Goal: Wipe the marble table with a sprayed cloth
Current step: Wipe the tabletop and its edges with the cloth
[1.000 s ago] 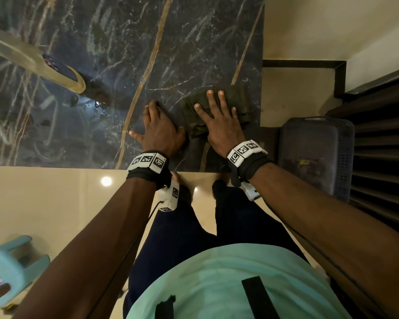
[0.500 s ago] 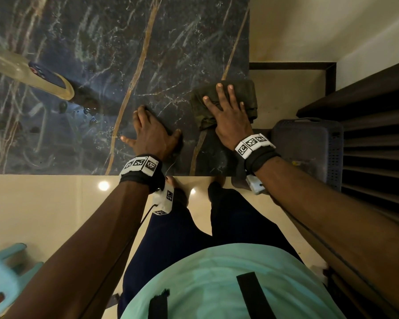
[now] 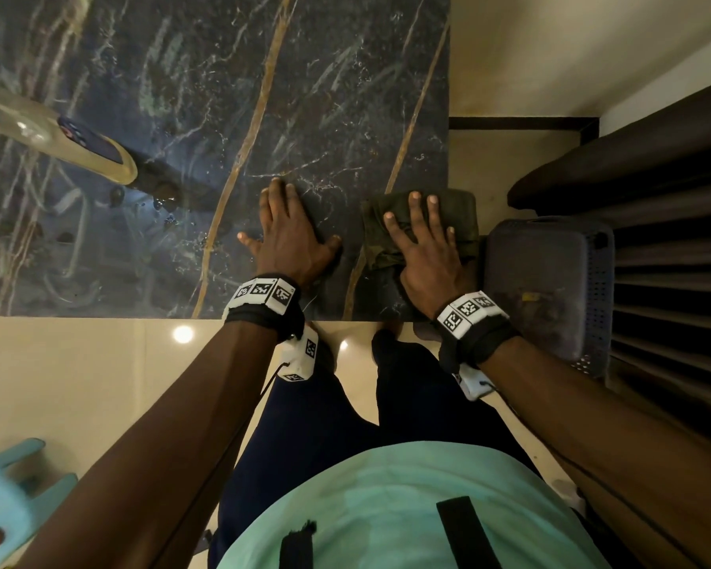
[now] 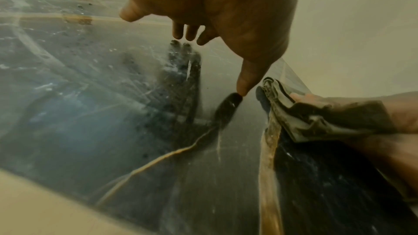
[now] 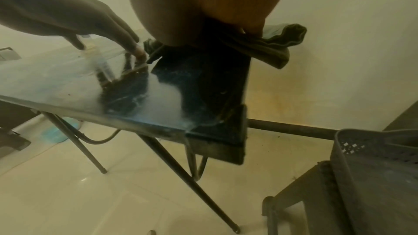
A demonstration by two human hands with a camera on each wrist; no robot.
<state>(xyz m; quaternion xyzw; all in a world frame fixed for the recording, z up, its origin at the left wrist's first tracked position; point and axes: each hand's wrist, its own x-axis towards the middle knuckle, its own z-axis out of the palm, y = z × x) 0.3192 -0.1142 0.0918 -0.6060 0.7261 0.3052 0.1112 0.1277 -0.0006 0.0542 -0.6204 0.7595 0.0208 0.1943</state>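
The dark marble table [image 3: 181, 96] with gold veins fills the upper left of the head view. A dark green cloth [image 3: 460, 215] lies at its right edge, partly hanging over it [image 5: 282, 49]. My right hand [image 3: 423, 240] presses flat on the cloth with spread, straight fingers. My left hand [image 3: 288, 236] rests flat on the bare marble to the left of the cloth, fingers spread [image 4: 244, 81]. In the left wrist view the cloth [image 4: 316, 117] bunches just right of my left thumb.
A clear spray bottle [image 3: 79, 145] lies on the marble at the left, with water drops near it. A dark perforated plastic basket [image 3: 551, 281] stands just right of the table corner. A dark slatted unit [image 3: 674, 240] lies farther right. A light blue stool [image 3: 5, 498] stands on the floor, lower left.
My right hand has slid the cloth to the right, up to and partly over the table's right edge. My left hand has stayed flat on the marble.
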